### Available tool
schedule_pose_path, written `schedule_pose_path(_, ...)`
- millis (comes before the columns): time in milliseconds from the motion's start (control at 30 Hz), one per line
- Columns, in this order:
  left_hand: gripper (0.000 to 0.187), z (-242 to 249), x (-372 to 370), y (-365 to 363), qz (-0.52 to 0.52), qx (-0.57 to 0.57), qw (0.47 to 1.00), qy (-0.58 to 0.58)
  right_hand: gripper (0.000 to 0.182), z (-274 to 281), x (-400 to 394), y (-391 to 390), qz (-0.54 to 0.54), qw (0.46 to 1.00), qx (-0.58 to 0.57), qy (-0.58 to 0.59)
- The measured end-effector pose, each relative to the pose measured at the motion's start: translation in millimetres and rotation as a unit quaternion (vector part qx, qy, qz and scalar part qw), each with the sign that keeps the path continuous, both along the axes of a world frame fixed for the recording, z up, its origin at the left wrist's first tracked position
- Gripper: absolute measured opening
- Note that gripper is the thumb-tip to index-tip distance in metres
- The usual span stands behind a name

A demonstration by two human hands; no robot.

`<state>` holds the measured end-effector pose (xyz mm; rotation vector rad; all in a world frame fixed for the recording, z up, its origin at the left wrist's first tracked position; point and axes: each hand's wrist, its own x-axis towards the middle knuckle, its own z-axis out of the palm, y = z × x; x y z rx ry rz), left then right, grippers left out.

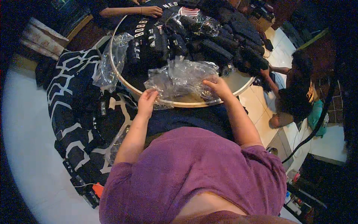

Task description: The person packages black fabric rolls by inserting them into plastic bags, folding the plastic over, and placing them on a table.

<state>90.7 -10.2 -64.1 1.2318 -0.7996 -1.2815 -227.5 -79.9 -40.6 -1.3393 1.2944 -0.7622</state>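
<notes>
Several clear plastic bags (186,76) lie crumpled at the near edge of a round table (203,104) with a pale rim. Pinched at the bags' left edge are the fingers of my left hand (147,102). On the opposite side, my right hand (217,86) grips the same plastic between thumb and fingers. Just beyond the bags, black folded fabric bundles (158,44) with small white print are heaped across the table. Another clear plastic bag (113,61) hangs over the table's left rim.
Across the table, another person's hand (152,12) rests on black fabric with white lettering. A second person (294,89) sits low at the right, one arm reaching to the table. A black-and-white patterned cover (72,100) lies at the left. A dark cable (317,127) runs along the right.
</notes>
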Motion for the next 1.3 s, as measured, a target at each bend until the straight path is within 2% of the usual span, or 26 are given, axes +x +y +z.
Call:
schedule_pose_path(33, 0.017, 1, 6, 3, -0.007, 0.014, 0.999, 0.037, 0.032, -3, 1, 0, 0.003, 1.000, 0.001, -0.001)
schedule_pose_path(100, 0.012, 2, 13, 7, -0.015, 0.006, 0.995, 0.099, 0.025, -13, 5, -1, 0.030, 0.995, -0.073, 0.054)
schedule_pose_path(167, 0.012, 3, 15, 10, -0.007, 0.015, 0.994, 0.111, 0.025, -33, 11, -3, 0.043, 0.991, -0.090, 0.087)
schedule_pose_path(267, 0.009, 3, 13, 15, -0.006, 0.043, 0.993, 0.111, 0.028, -27, 29, 6, 0.042, 0.981, -0.129, 0.141)
schedule_pose_path(333, 0.006, 0, 9, 15, -0.010, 0.063, 0.993, 0.099, 0.036, 1, 40, 18, 0.048, 0.965, -0.089, 0.242)
schedule_pose_path(367, 0.006, -3, 7, 15, -0.056, -0.081, 0.986, -0.132, 0.045, -21, 39, 15, 0.031, 0.970, -0.094, 0.223)
schedule_pose_path(400, 0.007, -4, 5, 15, -0.097, -0.221, 0.904, -0.352, 0.045, -12, 40, 17, 0.030, 0.970, -0.094, 0.222)
schedule_pose_path(433, 0.011, 5, 1, 15, -0.121, -0.210, 0.877, -0.415, 0.054, 3, 44, 20, 0.039, 0.949, -0.082, 0.301)
schedule_pose_path(467, 0.011, 15, -5, 16, -0.123, -0.211, 0.876, -0.415, 0.065, 12, 46, 23, 0.048, 0.922, -0.069, 0.377)
schedule_pose_path(500, 0.012, 30, -15, 17, -0.126, -0.260, 0.816, -0.500, 0.065, 12, 45, 28, 0.047, 0.922, -0.068, 0.377)
schedule_pose_path(533, 0.013, 38, -22, 17, -0.127, -0.306, 0.746, -0.578, 0.077, 11, 44, 34, 0.013, 0.922, -0.100, 0.373)
schedule_pose_path(567, 0.013, 38, -26, 15, -0.159, -0.292, 0.742, -0.582, 0.090, 11, 42, 36, -0.021, 0.919, -0.133, 0.369)
schedule_pose_path(600, 0.013, 36, -29, 13, -0.160, -0.292, 0.743, -0.580, 0.090, 12, 39, 37, -0.022, 0.919, -0.131, 0.371)
schedule_pose_path(633, 0.014, 35, -32, 9, -0.177, -0.288, 0.731, -0.593, 0.098, 13, 34, 37, -0.046, 0.851, -0.323, 0.413)
schedule_pose_path(667, 0.014, 34, -34, 6, -0.193, -0.286, 0.717, -0.605, 0.107, 13, 29, 37, -0.068, 0.744, -0.501, 0.437)
schedule_pose_path(700, 0.014, 31, -35, 5, -0.194, -0.288, 0.718, -0.603, 0.100, 9, 25, 32, -0.026, 0.733, -0.568, 0.373)
schedule_pose_path(733, 0.015, 26, -36, 3, -0.210, -0.283, 0.712, -0.608, 0.100, 6, 24, 31, -0.027, 0.732, -0.568, 0.376)
schedule_pose_path(800, 0.016, 18, -36, 0, -0.224, -0.280, 0.705, -0.611, 0.088, 7, 27, 28, 0.191, 0.635, -0.569, 0.486)
schedule_pose_path(833, 0.016, 15, -34, 0, -0.252, -0.273, 0.712, -0.596, 0.069, 11, 31, 30, 0.269, 0.725, -0.442, 0.455)
schedule_pose_path(867, 0.015, 13, -32, 2, -0.278, -0.265, 0.718, -0.581, 0.069, 11, 32, 32, 0.269, 0.725, -0.442, 0.455)
schedule_pose_path(933, 0.015, 12, -33, 2, -0.264, -0.270, 0.722, -0.579, 0.063, 8, 35, 31, 0.325, 0.777, -0.397, 0.365)
schedule_pose_path(967, 0.015, 7, -31, 0, -0.261, -0.268, 0.727, -0.576, 0.060, 0, 37, 29, 0.318, 0.762, -0.426, 0.370)
schedule_pose_path(1133, 0.017, 4, -26, -29, -0.242, -0.253, 0.738, -0.577, 0.057, -13, 59, 9, 0.296, 0.758, -0.432, 0.388)
schedule_pose_path(1200, 0.018, 7, -24, -43, -0.227, -0.233, 0.761, -0.562, 0.054, -16, 67, 2, 0.287, 0.762, -0.410, 0.411)
schedule_pose_path(1300, 0.018, -3, -18, -58, -0.217, -0.233, 0.754, -0.574, 0.054, -21, 74, -11, 0.286, 0.743, -0.410, 0.445)
